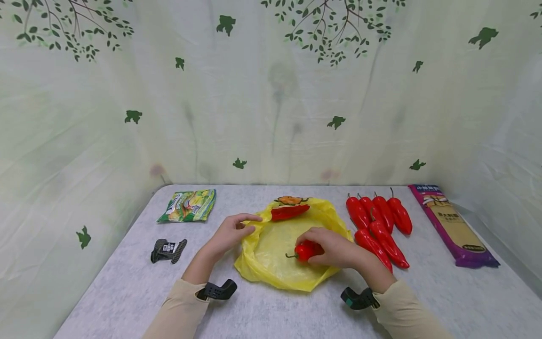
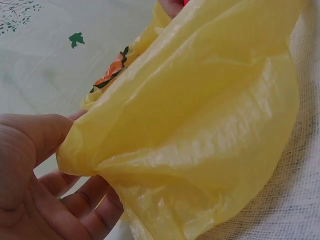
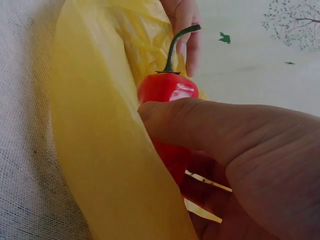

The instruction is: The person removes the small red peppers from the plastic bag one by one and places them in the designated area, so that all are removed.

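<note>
A yellow plastic bag (image 1: pixel 250 263) lies spread on the table with its mouth facing up. My left hand (image 1: pixel 228 234) pinches the bag's left edge; in the left wrist view, thumb and fingers (image 2: pixel 100 215) lie on either side of the plastic. Over the bag, my right hand (image 1: pixel 334 247) grips a red chili pepper (image 1: pixel 302 252), its green stem pointing left. The right wrist view shows the thumb across this pepper (image 3: pixel 167 90), whose lower part is hidden behind the bag's wall. Another red chili pepper (image 1: pixel 289 213) lies at the far side of the bag.
Several red chili peppers (image 1: pixel 383 235) lie to the right of the bag. Beyond them is a purple packet of noodles (image 1: pixel 457 226). A green and yellow snack packet (image 1: pixel 188 206) sits at the back left, with a black wrapped bundle (image 1: pixel 167 251) nearer me.
</note>
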Tool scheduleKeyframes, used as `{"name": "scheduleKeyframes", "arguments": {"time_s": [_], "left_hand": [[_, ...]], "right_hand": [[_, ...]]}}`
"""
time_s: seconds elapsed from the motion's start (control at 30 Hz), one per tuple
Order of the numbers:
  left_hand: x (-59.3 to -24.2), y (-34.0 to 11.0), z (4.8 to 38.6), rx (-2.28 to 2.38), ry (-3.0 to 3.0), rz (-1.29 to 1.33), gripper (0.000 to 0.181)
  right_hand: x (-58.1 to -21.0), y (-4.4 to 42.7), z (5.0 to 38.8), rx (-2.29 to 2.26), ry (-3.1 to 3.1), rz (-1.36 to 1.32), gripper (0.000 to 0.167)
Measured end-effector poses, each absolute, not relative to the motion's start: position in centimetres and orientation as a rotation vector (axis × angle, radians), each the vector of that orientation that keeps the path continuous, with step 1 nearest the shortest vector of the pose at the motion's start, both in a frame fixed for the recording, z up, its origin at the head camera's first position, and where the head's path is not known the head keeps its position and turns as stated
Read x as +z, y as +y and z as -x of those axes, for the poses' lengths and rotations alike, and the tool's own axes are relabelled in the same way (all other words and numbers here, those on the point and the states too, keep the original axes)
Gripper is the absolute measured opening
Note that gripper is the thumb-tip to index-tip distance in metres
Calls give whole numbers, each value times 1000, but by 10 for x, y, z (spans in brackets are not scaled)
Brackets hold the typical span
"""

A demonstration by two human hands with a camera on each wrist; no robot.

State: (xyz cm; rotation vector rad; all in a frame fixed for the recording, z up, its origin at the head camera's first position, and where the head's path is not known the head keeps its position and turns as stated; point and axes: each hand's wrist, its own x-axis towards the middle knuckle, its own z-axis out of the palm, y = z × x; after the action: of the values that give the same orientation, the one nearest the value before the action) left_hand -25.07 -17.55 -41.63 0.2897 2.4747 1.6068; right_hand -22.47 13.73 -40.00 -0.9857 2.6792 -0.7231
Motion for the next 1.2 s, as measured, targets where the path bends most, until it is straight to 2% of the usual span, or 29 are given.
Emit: {"name": "scheduleKeyframes", "arguments": {"time_s": [0.2,0.53,1.2], "left_hand": [[-416,-174,251,1602,2472,-284,26],[-416,-174,251,1595,2472,-282,27],[-418,-175,252,1593,2452,-270,27]], "right_hand": [[-399,137,224,-825,2676,1028,37],[-388,137,222,-1128,2576,946,41],[-365,148,217,-1344,2562,887,52]]}}
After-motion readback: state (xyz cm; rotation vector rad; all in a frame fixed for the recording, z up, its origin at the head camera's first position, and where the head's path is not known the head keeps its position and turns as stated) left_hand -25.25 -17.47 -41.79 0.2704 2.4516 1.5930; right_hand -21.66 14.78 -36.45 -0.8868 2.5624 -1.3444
